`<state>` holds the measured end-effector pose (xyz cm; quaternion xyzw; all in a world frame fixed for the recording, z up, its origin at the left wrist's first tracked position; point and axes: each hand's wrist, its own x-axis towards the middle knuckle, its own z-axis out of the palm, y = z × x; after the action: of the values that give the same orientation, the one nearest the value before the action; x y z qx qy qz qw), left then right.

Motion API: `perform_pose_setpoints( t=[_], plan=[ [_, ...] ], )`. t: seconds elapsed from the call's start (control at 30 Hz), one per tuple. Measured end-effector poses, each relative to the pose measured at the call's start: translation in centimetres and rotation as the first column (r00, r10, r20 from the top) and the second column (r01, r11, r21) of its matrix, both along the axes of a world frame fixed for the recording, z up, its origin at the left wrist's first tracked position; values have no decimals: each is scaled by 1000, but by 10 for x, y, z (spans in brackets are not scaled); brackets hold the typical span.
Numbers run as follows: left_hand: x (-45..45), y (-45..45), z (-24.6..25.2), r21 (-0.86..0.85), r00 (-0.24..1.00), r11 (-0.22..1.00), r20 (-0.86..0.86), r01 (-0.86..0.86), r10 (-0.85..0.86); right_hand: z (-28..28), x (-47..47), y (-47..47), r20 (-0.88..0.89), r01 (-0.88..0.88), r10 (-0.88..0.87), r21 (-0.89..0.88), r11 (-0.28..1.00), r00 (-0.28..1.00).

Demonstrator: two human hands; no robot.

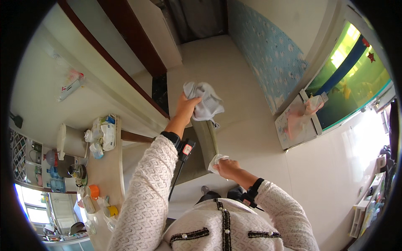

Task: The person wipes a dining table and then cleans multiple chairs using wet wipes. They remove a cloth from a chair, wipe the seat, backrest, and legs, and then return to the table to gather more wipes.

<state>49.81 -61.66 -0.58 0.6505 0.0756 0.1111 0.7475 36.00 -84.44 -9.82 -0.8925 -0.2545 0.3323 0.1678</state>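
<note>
My left hand (pixel 186 109) is stretched forward, its thumb pressed over a bunched light grey cloth (pixel 207 103). The cloth looks ribbed in part, and a small loop or tag hangs from its lower edge. Lower and nearer my body, my right hand (pixel 228 168) is curled around a crumpled white tissue or thin cloth (pixel 214 162), mostly hidden by the fingers. Between the two hands is the olive-grey padded back of a chair (pixel 205 142). Its seat (pixel 191 166) shows partly behind my left forearm.
On the left, a wooden table (pixel 108 175) bears an orange mug (pixel 93 191), a yellow cup (pixel 110 211) and a basket (pixel 116 125) with tissue packs. A fish tank (pixel 348 84) stands at the right beside a white cabinet (pixel 296 122). Pale floor tiles (pixel 248 125) run ahead.
</note>
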Motion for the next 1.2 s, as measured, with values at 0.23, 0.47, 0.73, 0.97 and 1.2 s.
perform_pose_setpoints(
  t=[0.23, 0.47, 0.73, 0.97, 1.2],
  plan=[
    [-33, 61, -104, -59, 831, 996, -550, 64, -86, -10, -10, 7, 43, 107, -108, 37, 994, 993],
    [-55, 63, -134, -154, 880, 987, -475, -51, -29, -6, -16, 16, 55, 195, -194, -21, 981, 980],
    [-14, 51, -144, 472, 973, 865, -220, 170, -71, -4, -18, 29, 82, 218, -211, -105, 970, 974],
    [-17, 39, -155, 654, 994, 755, -109, 55, 23, -7, -25, 28, 88, 289, -287, -16, 957, 954],
    [-21, 16, -127, 764, 999, 643, 46, -53, 28, -39, -51, 28, -225, 631, -598, 414, 656, 769]
  ],
)
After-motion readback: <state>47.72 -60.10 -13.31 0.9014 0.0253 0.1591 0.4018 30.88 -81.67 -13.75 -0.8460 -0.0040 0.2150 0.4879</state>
